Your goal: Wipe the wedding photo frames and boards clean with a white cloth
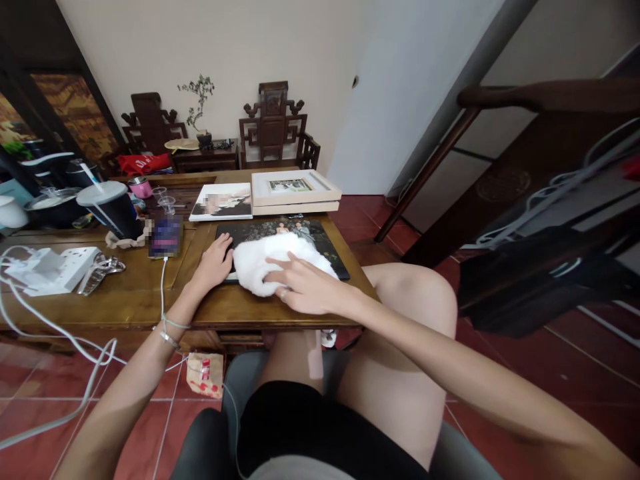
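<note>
A dark photo panel point(245, 231) with two dressed-up figures printed on it lies flat on the wooden table. Bunched over its middle and front is a fluffy white cloth point(255, 261). My right hand point(305, 283) presses on the cloth from above, its fingers curled into the pile. The fingers of my left hand point(216, 260) are stretched out along the panel's left edge, holding nothing. The cloth and my right hand hide much of the panel's lower part.
Behind the panel sit a white photo board point(223, 201) and stacked pale frames point(295, 190). To the left are a phone point(166, 237) on its cable, a dark cup point(113, 208) with a straw, and a white power strip point(60, 270). A wooden chair point(520, 133) stands at right.
</note>
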Demonstrator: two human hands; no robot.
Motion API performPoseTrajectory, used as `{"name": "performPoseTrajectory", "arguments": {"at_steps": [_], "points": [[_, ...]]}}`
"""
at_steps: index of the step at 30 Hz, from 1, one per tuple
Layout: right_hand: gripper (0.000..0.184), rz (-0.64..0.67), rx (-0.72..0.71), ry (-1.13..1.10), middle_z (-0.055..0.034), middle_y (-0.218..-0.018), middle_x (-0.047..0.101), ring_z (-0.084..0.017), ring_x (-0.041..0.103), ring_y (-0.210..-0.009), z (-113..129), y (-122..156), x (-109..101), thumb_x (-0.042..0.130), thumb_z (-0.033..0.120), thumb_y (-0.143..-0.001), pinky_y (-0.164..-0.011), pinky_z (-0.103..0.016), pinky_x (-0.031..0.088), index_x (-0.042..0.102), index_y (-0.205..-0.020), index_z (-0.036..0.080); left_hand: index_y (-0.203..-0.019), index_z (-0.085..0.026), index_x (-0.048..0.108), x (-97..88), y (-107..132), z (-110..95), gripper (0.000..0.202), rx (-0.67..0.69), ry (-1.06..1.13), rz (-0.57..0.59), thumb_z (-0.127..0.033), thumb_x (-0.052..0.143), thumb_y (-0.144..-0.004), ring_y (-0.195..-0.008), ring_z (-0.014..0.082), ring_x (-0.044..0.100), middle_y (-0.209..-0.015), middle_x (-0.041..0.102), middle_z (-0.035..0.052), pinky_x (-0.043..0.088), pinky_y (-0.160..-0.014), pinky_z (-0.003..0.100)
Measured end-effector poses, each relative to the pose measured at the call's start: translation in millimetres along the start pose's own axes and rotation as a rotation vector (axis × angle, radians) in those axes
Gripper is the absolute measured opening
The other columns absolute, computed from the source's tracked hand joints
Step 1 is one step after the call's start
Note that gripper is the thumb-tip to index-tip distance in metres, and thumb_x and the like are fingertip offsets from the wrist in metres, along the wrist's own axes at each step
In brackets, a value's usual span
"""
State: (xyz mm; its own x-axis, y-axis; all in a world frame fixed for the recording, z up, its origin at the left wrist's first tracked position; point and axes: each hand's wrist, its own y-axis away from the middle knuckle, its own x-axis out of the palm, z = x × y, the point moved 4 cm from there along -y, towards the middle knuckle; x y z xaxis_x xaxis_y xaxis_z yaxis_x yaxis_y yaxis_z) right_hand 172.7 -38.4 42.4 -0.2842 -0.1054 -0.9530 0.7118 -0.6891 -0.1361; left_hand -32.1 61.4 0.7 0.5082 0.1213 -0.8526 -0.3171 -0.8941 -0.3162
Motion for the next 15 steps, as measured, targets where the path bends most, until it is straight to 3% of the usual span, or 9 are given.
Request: {"name": "performPoseTrajectory", "arguments": {"at_steps": [3,6,11,15], "points": [[0.033,0.021,0.132,-0.087,-0.0067,-0.098,0.070,-0.025,0.059,-0.101,-12.8,25.6,-18.9,0.042,0.021,-0.087,-0.093,-0.038,0.039,0.068,-0.108,0.021,-0.133,-0.011,0.052,1.2,1.5,-0.5,0.047,-0.001,-0.034,-0.001,-0.028,0.037,-0.092,-0.142,0.0253,0.035,-0.149,0.043,0.0149,0.030,-0.116,0.048],[0.035,0.015,0.296,-0.032,-0.0099,-0.095,0.070,-0.026,0.060,-0.095,-31.8,29.3,-37.2,0.038,0.019,-0.087,-0.086,-0.037,0.041,0.069,-0.103,0.017,-0.133,-0.011,0.051,2.0,2.1,-1.3,0.047,0.008,-0.046,0.002,-0.029,0.037,-0.092,-0.142,0.0249,0.035,-0.149,0.043,0.0152,0.031,-0.115,0.048],[0.044,-0.029,0.494,0.133,-0.0154,-0.104,0.069,-0.031,0.058,-0.103,-41.8,-4.2,-45.3,0.033,0.016,-0.087,-0.091,-0.045,0.039,0.064,-0.117,0.015,-0.132,-0.008,0.052,0.8,2.3,-2.2,0.048,-0.004,-0.043,-0.009,-0.028,0.037,-0.092,-0.140,0.0254,0.037,-0.147,0.045,0.0171,0.031,-0.116,0.047],[0.045,-0.024,0.452,0.188,-0.0174,-0.123,0.063,-0.035,0.050,-0.119,-27.9,-46.6,-31.4,0.036,0.019,-0.089,-0.100,-0.059,0.030,0.059,-0.128,0.017,-0.127,-0.011,0.058,-7.8,2.0,-5.6,0.045,0.016,0.024,-0.080,-0.028,0.043,-0.089,-0.137,0.0261,0.042,-0.144,0.050,0.0146,0.030,-0.117,0.046]]}}
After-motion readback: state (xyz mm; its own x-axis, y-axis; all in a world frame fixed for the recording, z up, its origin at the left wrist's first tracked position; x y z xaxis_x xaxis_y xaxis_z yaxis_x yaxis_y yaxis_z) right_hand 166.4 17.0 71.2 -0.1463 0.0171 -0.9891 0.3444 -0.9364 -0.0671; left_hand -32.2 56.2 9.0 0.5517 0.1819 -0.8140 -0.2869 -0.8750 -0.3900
